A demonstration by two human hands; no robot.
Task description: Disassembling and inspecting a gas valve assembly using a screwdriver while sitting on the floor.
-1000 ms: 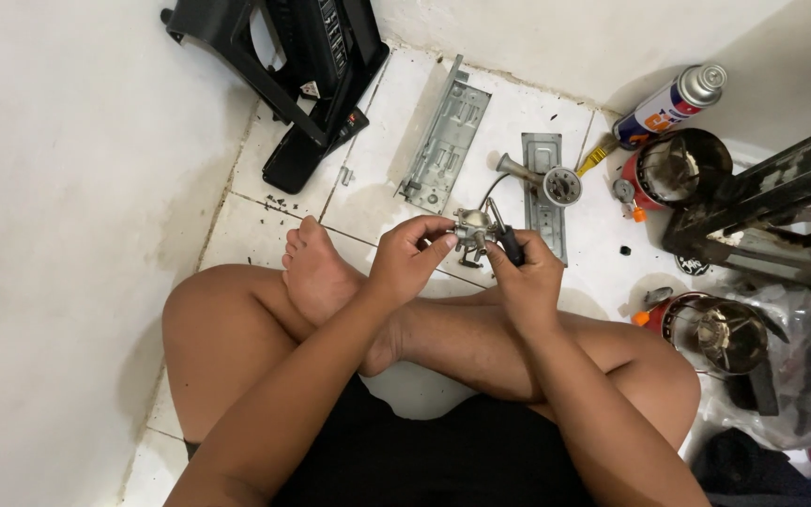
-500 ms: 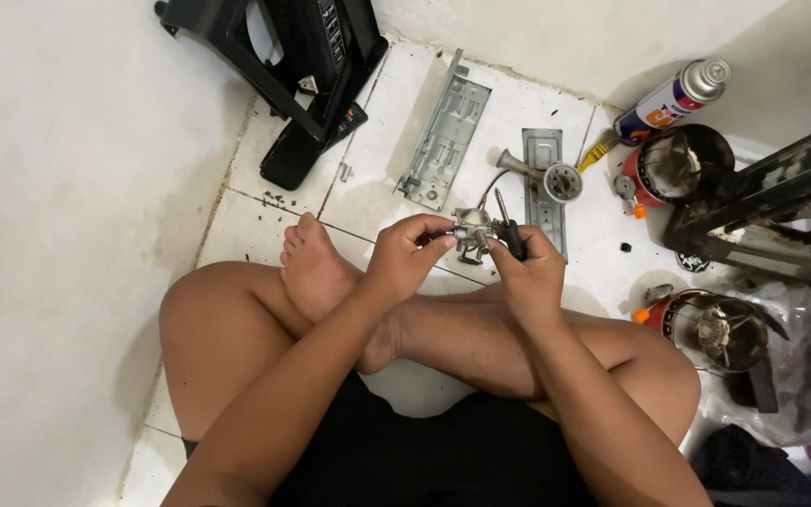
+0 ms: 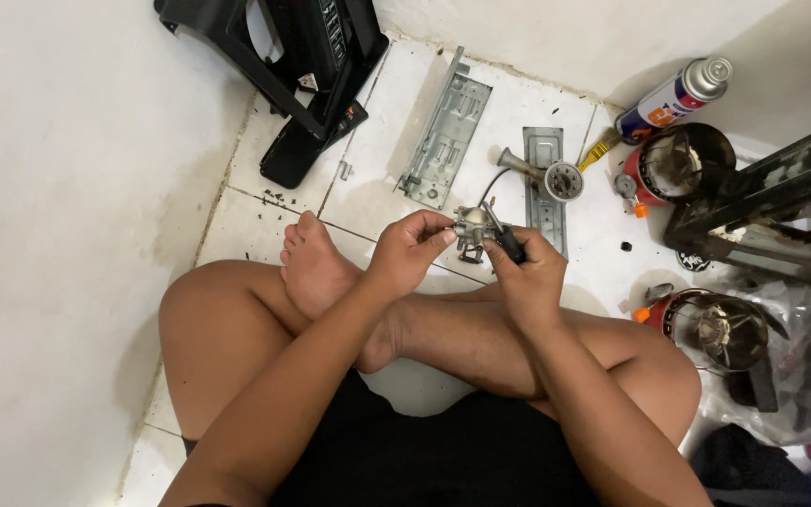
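Metal part: a small grey carburettor-like metal part (image 3: 470, 225) is held above the white tiled floor (image 3: 377, 197), just past the person's crossed legs, near the middle of the tiled area.
Left hand: the left hand (image 3: 405, 252) pinches the part from its left side, fingers (image 3: 436, 223) clamped on it.
Right hand: the right hand (image 3: 529, 272) has its fingers closed around a black-handled screwdriver (image 3: 507, 239), whose tip meets the part.
Near floor: a flat grey bracket (image 3: 544, 188) lies just beyond the hands, with a metal funnel-shaped piece (image 3: 546, 176) lying across it; a longer grey metal plate (image 3: 443, 136) lies to the left of them.
Containers: a red round housing (image 3: 678, 167) stands open towards the right edge of the floor, its inside dark and grimy; what it holds cannot be told. A second round housing (image 3: 711, 329) sits nearer the right knee, with metal workings inside.
Spray can: a spray can (image 3: 676, 97) lies tilted by the far wall, just beside the first housing.
Far left: a black plastic frame (image 3: 293, 66) stands at the far left corner of the floor.
Change: against the earlier frames both hands keep the same grip, and the things on the floor lie as before.
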